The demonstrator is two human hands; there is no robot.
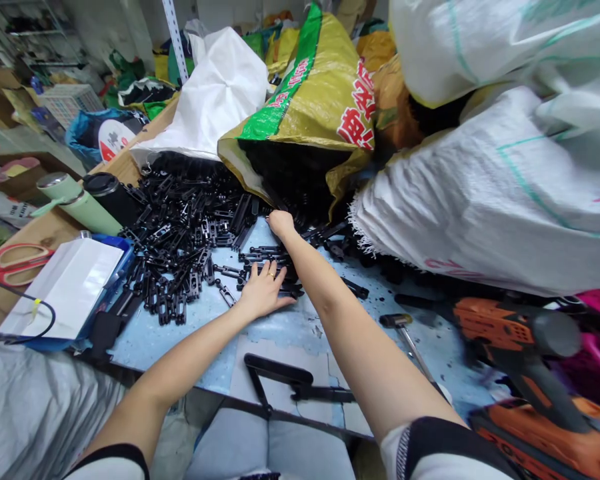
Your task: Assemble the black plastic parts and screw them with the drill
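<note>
My left hand (264, 291) lies with fingers spread over a small group of black plastic link parts (265, 255) on the blue work surface. My right hand (281, 224) reaches past it to the mouth of a yellow-green woven sack (305, 100). Its fingers are curled closed, and what they grip is hidden. Black parts fill the dark sack opening. Left of my hands spreads a large heap of black link parts (185, 227). Nearer to me, a folding black arm piece (277, 367) lies on the surface.
An orange cordless power tool (500, 327) and a hammer (405, 333) lie at right. White sacks (480, 193) bulge over the right side. At left are a white sheet (63, 287) on a blue tray, red scissors (20, 263), a green bottle (87, 210) and a black cup (111, 197).
</note>
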